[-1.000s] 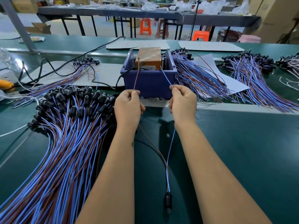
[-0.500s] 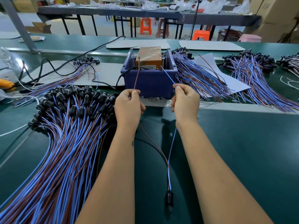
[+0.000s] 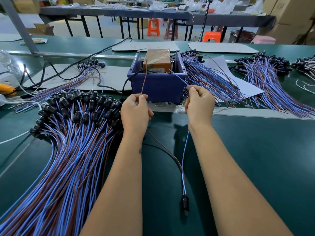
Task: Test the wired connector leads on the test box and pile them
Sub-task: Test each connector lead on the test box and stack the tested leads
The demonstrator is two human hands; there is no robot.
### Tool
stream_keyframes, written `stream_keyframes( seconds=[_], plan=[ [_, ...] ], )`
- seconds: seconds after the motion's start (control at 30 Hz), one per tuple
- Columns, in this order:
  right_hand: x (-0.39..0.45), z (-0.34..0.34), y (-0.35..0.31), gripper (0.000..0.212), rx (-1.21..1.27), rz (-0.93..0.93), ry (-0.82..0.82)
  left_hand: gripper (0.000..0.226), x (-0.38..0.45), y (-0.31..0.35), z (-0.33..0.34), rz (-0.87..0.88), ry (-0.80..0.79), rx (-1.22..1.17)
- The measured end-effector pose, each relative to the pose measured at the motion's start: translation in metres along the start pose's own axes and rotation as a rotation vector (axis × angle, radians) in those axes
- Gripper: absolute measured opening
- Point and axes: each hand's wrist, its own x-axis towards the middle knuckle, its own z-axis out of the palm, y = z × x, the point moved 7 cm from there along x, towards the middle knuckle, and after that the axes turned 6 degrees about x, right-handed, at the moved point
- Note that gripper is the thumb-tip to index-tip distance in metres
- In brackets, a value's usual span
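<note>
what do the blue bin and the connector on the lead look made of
Blue bin: looks like moulded plastic, going by its even colour, dull sheen and thick rolled rim.
Black connector: probably hard plastic, dark with a faint gloss; too small to be sure.

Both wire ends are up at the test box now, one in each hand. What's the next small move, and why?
Probably hold both ends steady against the upright pins for the reading. The left hand pinches the brown wire, whose tip reaches the left pin; the right hand pinches the blue wire, which ends near the right pin. The connector lies on the table, unpiled.
</note>
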Motion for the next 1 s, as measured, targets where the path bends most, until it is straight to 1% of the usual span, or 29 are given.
stream_keyframes(
  seconds=[0.17,0.23,0.33,0.4,0.5,0.57,0.6,0.67,0.73,0.8,0.87,1.0],
  plan=[
    [0.006,-0.002,0.000,0.021,-0.032,0.000,0.006,0.022,0.001,0.000,0.000,-0.004,-0.001,0.000],
    [0.009,-0.002,-0.002,0.020,-0.134,-0.020,-0.005,0.022,0.001,0.000,0.000,-0.009,0.000,-0.004],
    [0.015,-0.003,-0.008,0.017,-0.367,-0.081,-0.037,0.022,0.002,-0.001,0.000,-0.009,-0.001,-0.007],
    [0.017,-0.002,-0.011,0.015,-0.462,-0.115,-0.089,0.022,0.003,-0.001,0.000,-0.007,0.000,-0.005],
    [0.015,0.005,-0.014,0.019,-0.498,-0.139,-0.207,0.022,0.003,-0.001,0.000,-0.009,0.000,-0.009],
    [0.013,0.012,-0.014,0.026,-0.486,-0.125,-0.276,0.022,0.004,-0.002,0.001,-0.015,-0.001,-0.011],
    [0.012,0.013,-0.015,0.030,-0.426,-0.104,-0.290,0.023,0.004,-0.003,0.001,-0.020,-0.001,-0.012],
    [0.012,0.014,-0.017,0.032,-0.255,-0.064,-0.280,0.023,0.004,-0.003,0.001,-0.029,-0.001,-0.017],
    [0.012,0.014,-0.021,0.024,-0.196,-0.087,-0.253,0.023,0.005,-0.003,0.002,-0.033,0.000,-0.029],
    [0.013,0.013,-0.025,0.020,-0.257,-0.144,-0.202,0.023,0.005,-0.004,0.002,-0.037,0.000,-0.035],
    [0.013,0.015,-0.027,0.019,-0.322,-0.156,-0.163,0.023,0.006,-0.004,0.002,-0.038,-0.003,-0.036],
    [0.018,0.022,-0.024,0.019,-0.428,-0.153,-0.159,0.023,0.007,-0.005,0.003,-0.036,-0.008,-0.035]
  ],
)
